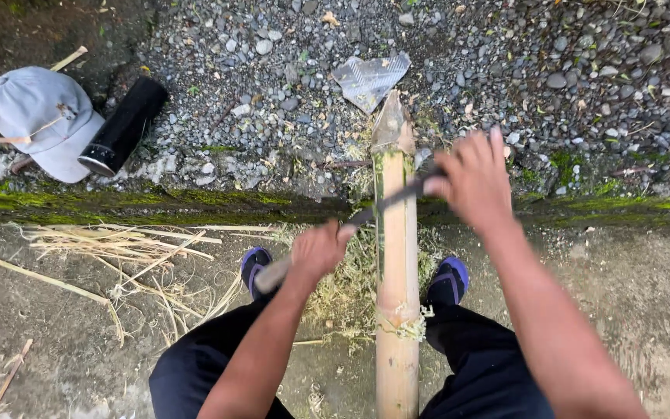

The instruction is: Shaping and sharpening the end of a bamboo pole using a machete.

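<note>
A thick bamboo pole [397, 310] runs away from me between my knees, its far end cut to a point. A long knife [366, 216] lies crosswise on the pole's upper part. My left hand [316, 250] grips the knife's pale wooden handle, left of the pole. My right hand [471, 180] holds the far end of the blade, right of the pole; this hand is blurred. Green skin is partly scraped off the bamboo below the blade. Both of my feet in blue sandals [447, 281] rest either side of the pole.
A grey cap [40, 116] and a black cylindrical bottle [124, 126] lie on the gravel at the far left. A crumpled clear wrapper [370, 77] sits beyond the pole tip. Bamboo shavings and strips [118, 248] litter the concrete on the left. A mossy curb [157, 206] crosses the view.
</note>
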